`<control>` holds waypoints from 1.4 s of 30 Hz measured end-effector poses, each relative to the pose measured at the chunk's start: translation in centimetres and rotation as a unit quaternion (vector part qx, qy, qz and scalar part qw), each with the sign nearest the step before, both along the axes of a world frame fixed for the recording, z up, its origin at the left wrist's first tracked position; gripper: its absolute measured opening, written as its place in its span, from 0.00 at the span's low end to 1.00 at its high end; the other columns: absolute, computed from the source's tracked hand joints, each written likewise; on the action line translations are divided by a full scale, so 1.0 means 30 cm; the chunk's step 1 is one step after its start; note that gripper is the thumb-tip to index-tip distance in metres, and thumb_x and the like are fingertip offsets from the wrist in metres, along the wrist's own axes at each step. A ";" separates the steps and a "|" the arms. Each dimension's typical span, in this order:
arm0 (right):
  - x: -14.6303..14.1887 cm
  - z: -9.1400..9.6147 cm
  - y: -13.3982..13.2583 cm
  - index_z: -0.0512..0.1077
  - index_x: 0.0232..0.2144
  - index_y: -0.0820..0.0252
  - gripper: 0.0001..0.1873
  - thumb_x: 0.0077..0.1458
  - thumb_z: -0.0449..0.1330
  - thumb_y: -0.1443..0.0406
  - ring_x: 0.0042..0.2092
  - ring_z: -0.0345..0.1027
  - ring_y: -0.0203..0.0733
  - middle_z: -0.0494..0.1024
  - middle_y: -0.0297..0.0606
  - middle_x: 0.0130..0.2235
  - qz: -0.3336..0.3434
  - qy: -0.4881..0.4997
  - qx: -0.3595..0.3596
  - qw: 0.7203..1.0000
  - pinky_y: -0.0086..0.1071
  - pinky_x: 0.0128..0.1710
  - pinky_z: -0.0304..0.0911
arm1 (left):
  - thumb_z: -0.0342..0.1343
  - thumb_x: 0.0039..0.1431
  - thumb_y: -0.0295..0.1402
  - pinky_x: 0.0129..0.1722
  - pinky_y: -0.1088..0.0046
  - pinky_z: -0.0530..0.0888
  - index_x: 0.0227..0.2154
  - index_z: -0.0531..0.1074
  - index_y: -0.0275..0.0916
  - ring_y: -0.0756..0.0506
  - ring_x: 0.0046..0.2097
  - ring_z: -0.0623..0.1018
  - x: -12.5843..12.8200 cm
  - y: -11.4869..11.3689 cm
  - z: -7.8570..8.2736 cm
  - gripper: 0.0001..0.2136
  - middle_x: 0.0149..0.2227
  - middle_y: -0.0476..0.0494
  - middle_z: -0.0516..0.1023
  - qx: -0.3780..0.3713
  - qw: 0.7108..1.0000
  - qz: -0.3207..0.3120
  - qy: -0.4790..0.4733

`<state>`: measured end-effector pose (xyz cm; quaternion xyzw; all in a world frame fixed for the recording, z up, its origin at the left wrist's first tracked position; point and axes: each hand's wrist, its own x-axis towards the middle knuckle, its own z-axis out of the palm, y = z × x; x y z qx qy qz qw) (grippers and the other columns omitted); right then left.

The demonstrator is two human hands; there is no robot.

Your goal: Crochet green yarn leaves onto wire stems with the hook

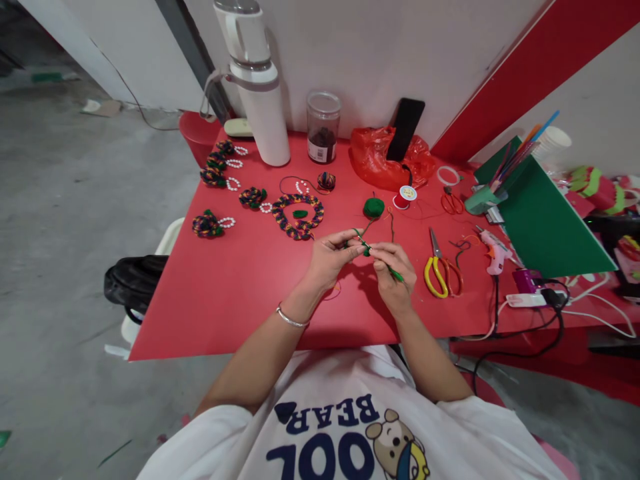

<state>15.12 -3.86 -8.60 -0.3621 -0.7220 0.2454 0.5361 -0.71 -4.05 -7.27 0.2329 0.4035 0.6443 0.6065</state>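
Both hands meet above the red table near its middle. My left hand (336,255) is closed in a pinch on a small piece of green crochet (367,251), with green yarn over its fingers. My right hand (397,275) grips a crochet hook with a green handle (396,274), whose tip is at the green work. A green yarn ball (373,208) lies just beyond the fingers. To the left is a multicoloured crocheted strip (299,217) curled in a ring around a small green piece (301,214). Several crocheted pieces with white bead loops, such as one rosette (207,225), lie farther left.
Yellow-and-red-handled scissors (438,265), a pink glue gun (495,252) and a power strip (526,300) with cables are at right. At the back stand a white tumbler (263,113), a jar (323,127), a red plastic bag (373,157) and a phone (406,129).
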 end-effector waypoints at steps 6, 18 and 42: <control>-0.005 0.008 0.001 0.82 0.45 0.46 0.11 0.66 0.60 0.56 0.47 0.77 0.46 0.82 0.39 0.44 0.021 0.027 0.007 0.999 0.43 0.47 0.75 | 0.78 0.33 0.33 0.24 0.77 0.63 0.38 0.84 0.36 0.56 0.23 0.68 0.005 0.000 -0.009 0.23 0.24 0.50 0.77 0.003 1.000 -0.016 -0.019; 0.002 -0.033 0.022 0.81 0.42 0.49 0.14 0.66 0.59 0.52 0.48 0.76 0.47 0.82 0.40 0.44 0.040 0.084 -0.084 0.992 0.45 0.49 0.74 | 0.78 0.32 0.30 0.23 0.77 0.62 0.37 0.84 0.36 0.56 0.23 0.68 0.003 0.005 -0.018 0.23 0.26 0.50 0.77 -0.006 0.999 -0.018 -0.033; 0.007 -0.049 0.024 0.81 0.41 0.49 0.16 0.66 0.58 0.49 0.48 0.77 0.48 0.83 0.41 0.44 0.029 0.084 -0.091 0.992 0.45 0.48 0.74 | 0.79 0.31 0.32 0.32 0.73 0.72 0.36 0.84 0.36 0.51 0.28 0.75 0.006 0.003 -0.012 0.23 0.26 0.48 0.79 0.006 1.000 -0.011 0.000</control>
